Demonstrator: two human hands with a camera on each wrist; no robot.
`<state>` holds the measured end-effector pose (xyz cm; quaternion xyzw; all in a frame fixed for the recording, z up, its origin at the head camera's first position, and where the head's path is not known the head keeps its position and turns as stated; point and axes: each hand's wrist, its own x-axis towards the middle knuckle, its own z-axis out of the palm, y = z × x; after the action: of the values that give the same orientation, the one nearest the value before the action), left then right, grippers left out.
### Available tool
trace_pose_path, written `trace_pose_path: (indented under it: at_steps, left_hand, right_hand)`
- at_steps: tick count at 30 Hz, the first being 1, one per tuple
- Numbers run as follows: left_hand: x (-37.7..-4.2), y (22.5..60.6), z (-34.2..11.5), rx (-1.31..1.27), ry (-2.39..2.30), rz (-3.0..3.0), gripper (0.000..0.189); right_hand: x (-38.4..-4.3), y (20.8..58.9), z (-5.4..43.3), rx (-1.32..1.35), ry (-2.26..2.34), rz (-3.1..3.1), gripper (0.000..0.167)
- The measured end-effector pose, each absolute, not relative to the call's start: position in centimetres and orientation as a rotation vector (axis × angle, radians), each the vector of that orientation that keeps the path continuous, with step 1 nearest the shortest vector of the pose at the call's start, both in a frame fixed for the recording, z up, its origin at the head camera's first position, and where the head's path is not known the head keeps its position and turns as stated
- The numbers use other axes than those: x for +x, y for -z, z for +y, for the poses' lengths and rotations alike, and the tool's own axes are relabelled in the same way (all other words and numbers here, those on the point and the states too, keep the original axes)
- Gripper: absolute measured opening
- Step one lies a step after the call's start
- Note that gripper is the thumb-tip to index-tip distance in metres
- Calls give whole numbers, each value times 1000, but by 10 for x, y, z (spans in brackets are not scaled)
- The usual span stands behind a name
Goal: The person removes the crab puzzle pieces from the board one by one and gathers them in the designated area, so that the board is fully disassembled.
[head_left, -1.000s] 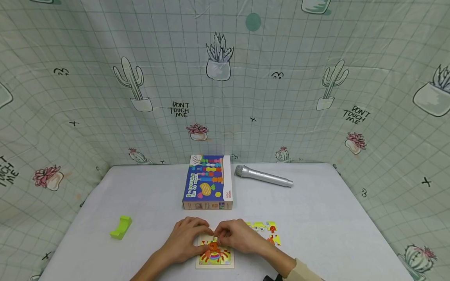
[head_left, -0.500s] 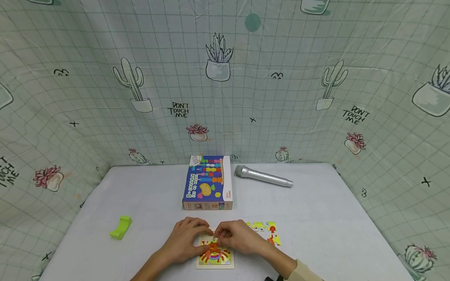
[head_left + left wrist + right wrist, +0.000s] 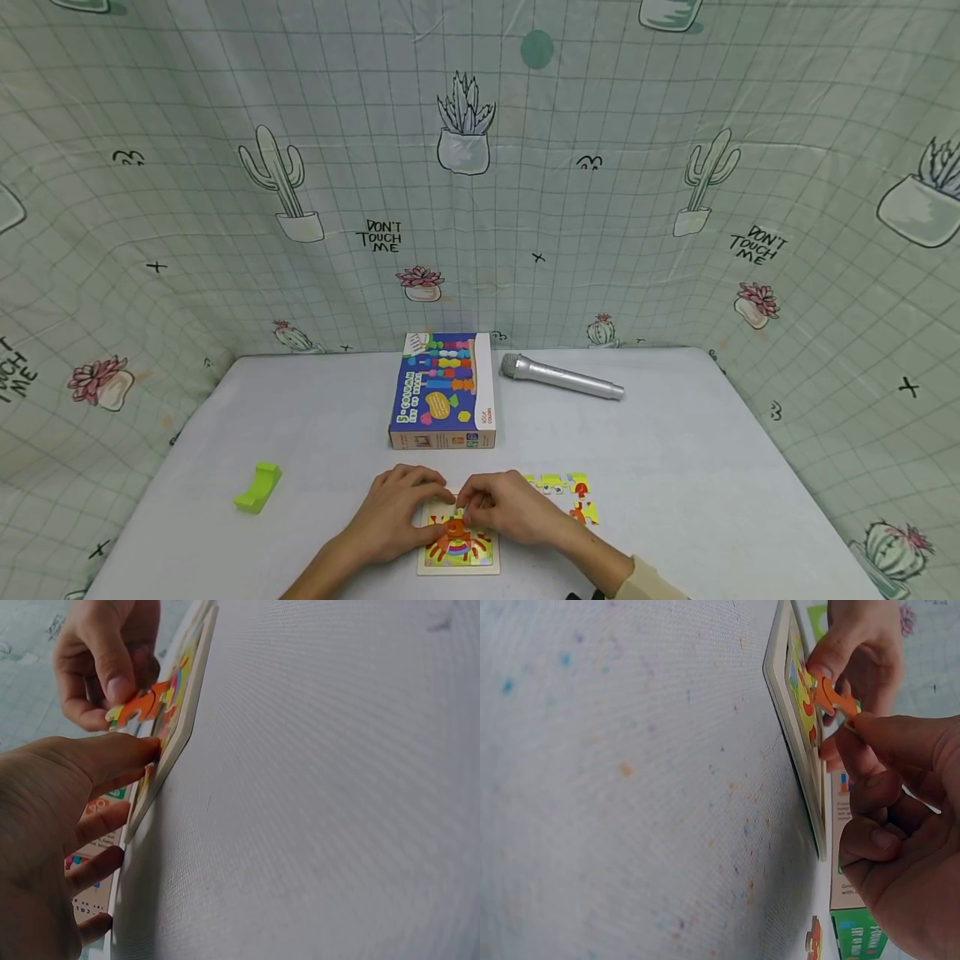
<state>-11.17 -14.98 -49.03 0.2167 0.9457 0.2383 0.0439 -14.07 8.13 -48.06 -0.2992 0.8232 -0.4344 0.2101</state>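
A square jigsaw puzzle board [image 3: 459, 570] with a pale wooden rim lies at the table's front, showing an orange crab picture. My right hand [image 3: 510, 506] pinches an orange puzzle piece [image 3: 831, 697] between thumb and forefinger. The piece stands tilted above the board, its lower end near the left thumb. My left hand [image 3: 393, 512] spreads over the board's left side, its thumb resting on the puzzle and its forefinger at the far rim. Several loose puzzle pieces [image 3: 582, 513] lie right of the board, partly hidden behind the right hand.
Behind the hands stands a blue toy box [image 3: 442, 392]. A silver microphone [image 3: 566, 377] lies to its right. On the left is a bright green curved block [image 3: 258, 487]. A patterned cloth backdrop [image 3: 540, 200] surrounds the white table [image 3: 675, 467].
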Motion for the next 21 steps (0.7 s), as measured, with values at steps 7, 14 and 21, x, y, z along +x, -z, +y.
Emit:
trace_pose_path:
  at_steps: [7,14,21]
  left_hand:
    - [-112,491,-150,667,-725,2892,28]
    - [-111,492,-150,681,-731,2895,27]
    - [-111,490,-149,662,-737,2880,27]
  right_hand:
    - [-140,480,81,-828,1212,2292,8]
    - [-140,482,81,-837,1224,2303,7]
    - [-140,484,80,-840,1227,2310,6]
